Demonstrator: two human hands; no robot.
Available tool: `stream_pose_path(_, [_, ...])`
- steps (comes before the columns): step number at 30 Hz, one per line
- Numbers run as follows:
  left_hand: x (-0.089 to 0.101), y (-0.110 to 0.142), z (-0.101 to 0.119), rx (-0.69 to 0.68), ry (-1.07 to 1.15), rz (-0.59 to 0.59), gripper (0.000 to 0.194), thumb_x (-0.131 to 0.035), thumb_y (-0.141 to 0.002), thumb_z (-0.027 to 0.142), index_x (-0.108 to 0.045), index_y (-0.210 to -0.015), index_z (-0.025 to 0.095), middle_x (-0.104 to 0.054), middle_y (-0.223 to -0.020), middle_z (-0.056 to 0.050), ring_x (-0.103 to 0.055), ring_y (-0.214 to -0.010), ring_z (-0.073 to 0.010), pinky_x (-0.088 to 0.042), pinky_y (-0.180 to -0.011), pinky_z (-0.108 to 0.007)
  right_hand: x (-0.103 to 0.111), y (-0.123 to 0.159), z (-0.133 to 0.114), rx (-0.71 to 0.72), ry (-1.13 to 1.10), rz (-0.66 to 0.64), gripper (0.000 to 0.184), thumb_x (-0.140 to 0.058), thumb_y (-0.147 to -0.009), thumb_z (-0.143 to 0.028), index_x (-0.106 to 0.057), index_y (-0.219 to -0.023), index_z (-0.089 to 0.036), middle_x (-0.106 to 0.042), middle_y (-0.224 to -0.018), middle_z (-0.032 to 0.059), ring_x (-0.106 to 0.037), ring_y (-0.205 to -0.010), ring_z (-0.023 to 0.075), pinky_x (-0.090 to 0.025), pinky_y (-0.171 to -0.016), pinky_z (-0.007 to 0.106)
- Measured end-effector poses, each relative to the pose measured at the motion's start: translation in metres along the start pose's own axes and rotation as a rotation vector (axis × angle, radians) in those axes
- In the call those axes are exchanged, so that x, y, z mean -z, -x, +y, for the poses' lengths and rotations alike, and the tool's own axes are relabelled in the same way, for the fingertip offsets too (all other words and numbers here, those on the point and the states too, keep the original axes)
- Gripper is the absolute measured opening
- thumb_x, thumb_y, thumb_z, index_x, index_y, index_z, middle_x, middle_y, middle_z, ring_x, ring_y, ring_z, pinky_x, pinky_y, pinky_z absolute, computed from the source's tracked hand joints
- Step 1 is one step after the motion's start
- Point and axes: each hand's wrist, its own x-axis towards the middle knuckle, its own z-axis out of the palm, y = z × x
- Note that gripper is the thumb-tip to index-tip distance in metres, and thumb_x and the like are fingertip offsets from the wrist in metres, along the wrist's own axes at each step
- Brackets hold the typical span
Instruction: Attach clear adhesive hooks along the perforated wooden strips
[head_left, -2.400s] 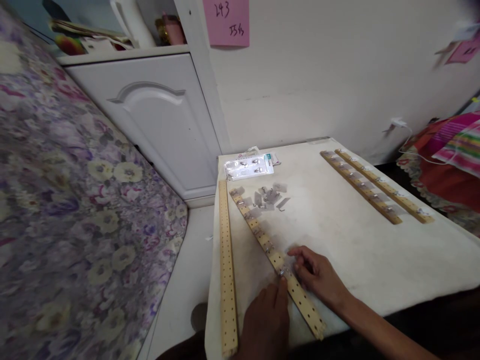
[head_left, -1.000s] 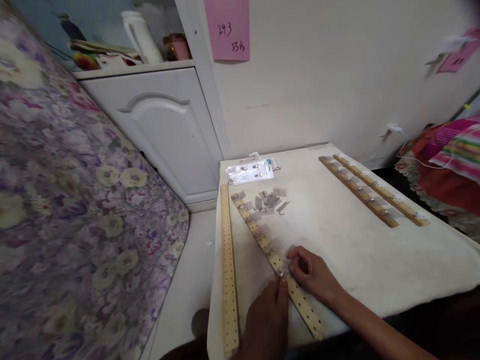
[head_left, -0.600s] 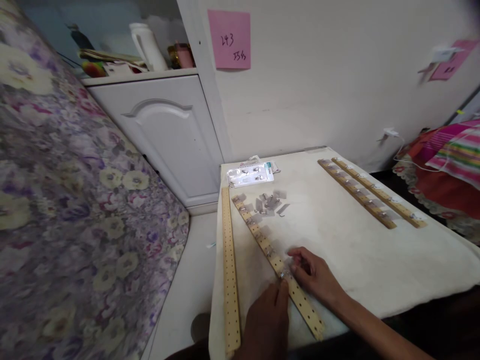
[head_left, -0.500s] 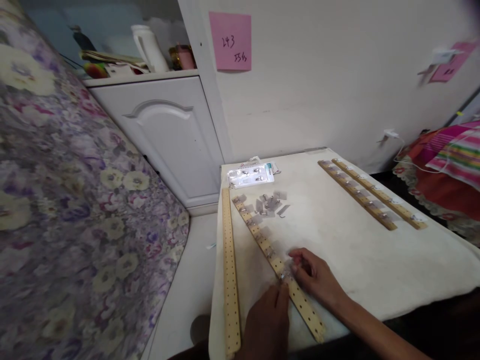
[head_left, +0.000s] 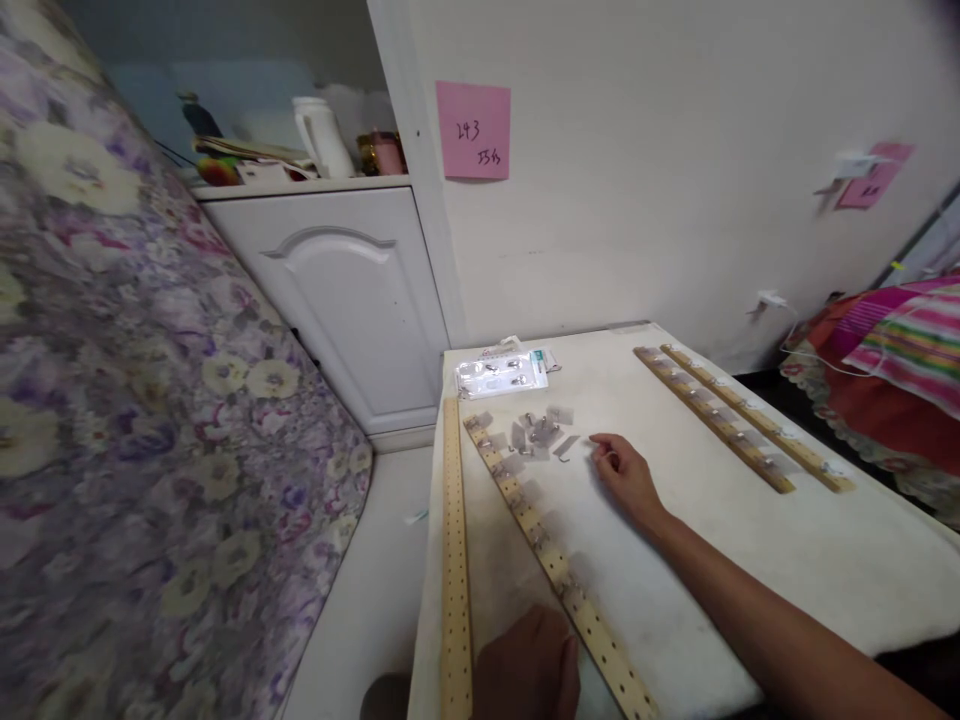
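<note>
My left hand [head_left: 529, 665] is curled, seen from the back, beside the lower part of a slanting wooden strip with holes [head_left: 556, 562]. Nothing shows in its fingers, though their undersides are hidden. Several clear-backed metal hooks [head_left: 538, 535] sit along that strip, the lowest one just above my left hand. My right hand [head_left: 624, 480] is over the table, away from the strip, with its index finger stretched out and no object visible in it. Just left of its fingertips lies a loose pile of clear-backed hooks [head_left: 541, 436].
Another perforated wooden strip [head_left: 454, 560] lies along the table's left edge. Clear hook packaging [head_left: 502, 374] is at the back left. Two strips bearing hooks, a nearer one [head_left: 712, 418] and an outer one [head_left: 757, 418], lie at the right. A floral curtain [head_left: 180, 400] hangs at left.
My right hand has left the slanting strip and moved up to the loose hooks. My left hand has drawn back slightly from the lowest hook, which stays on the strip. The view has tilted up.
</note>
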Motion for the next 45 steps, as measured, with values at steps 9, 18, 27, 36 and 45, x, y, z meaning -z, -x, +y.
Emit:
stream_pose_path(9, [0.011, -0.008, -0.004, 0.088, 0.077, 0.007, 0.017, -0.039, -0.086, 0.02, -0.05, -0.074, 0.022, -0.06, -0.071, 0.001, -0.058, -0.062, -0.0127, -0.04, -0.055, -0.022, -0.015, -0.031, 0.003, 0.088, 0.053, -0.041, 0.021, -0.048, -0.079, -0.029, -0.066, -0.084, -0.019, -0.058, -0.088, 0.003, -0.054, -0.073, 0.0156, -0.044, -0.069, 0.029])
stream_pose_path(18, [0.025, -0.015, -0.004, 0.131, 0.134, 0.065, 0.018, -0.039, -0.088, 0.02, -0.052, -0.075, 0.022, -0.06, -0.072, 0.001, -0.059, -0.065, -0.0126, -0.039, -0.056, -0.022, 0.015, 0.005, 0.004, 0.019, 0.163, 0.043, 0.013, -0.045, -0.08, -0.029, -0.053, -0.076, -0.02, -0.051, -0.059, -0.0038, -0.048, -0.055, 0.014, -0.037, -0.055, 0.025])
stream_pose_path(27, [0.031, -0.018, -0.002, 0.162, 0.186, 0.02, 0.02, -0.037, -0.09, 0.022, -0.054, -0.079, 0.021, -0.062, -0.077, 0.0, -0.06, -0.073, -0.014, -0.039, -0.059, -0.022, 0.059, 0.052, -0.009, 0.124, 0.323, -0.014, 0.016, -0.044, -0.083, -0.028, -0.058, -0.081, -0.021, -0.063, -0.083, 0.0029, -0.057, -0.065, 0.0156, -0.042, -0.064, 0.027])
stream_pose_path(36, [0.034, -0.015, -0.003, 0.14, 0.159, 0.055, 0.022, -0.037, -0.09, 0.023, -0.054, -0.077, 0.021, -0.061, -0.075, 0.0, -0.06, -0.07, -0.0136, -0.038, -0.058, -0.022, 0.083, 0.057, -0.027, -0.025, 0.288, -0.141, 0.014, -0.048, -0.081, -0.031, -0.057, -0.077, -0.023, -0.06, -0.062, -0.0016, -0.055, -0.053, 0.0149, -0.038, -0.05, 0.025])
stream_pose_path(45, [0.038, -0.012, 0.001, 0.071, 0.19, 0.027, 0.021, -0.037, -0.09, 0.022, -0.052, -0.075, 0.02, -0.059, -0.075, 0.0, -0.056, -0.066, -0.0123, -0.036, -0.058, -0.021, 0.077, 0.085, -0.04, -0.332, -0.394, -0.419, 0.027, -0.056, -0.08, -0.044, -0.054, -0.085, -0.018, -0.05, -0.047, -0.0086, -0.049, -0.036, 0.0083, -0.036, -0.038, 0.019])
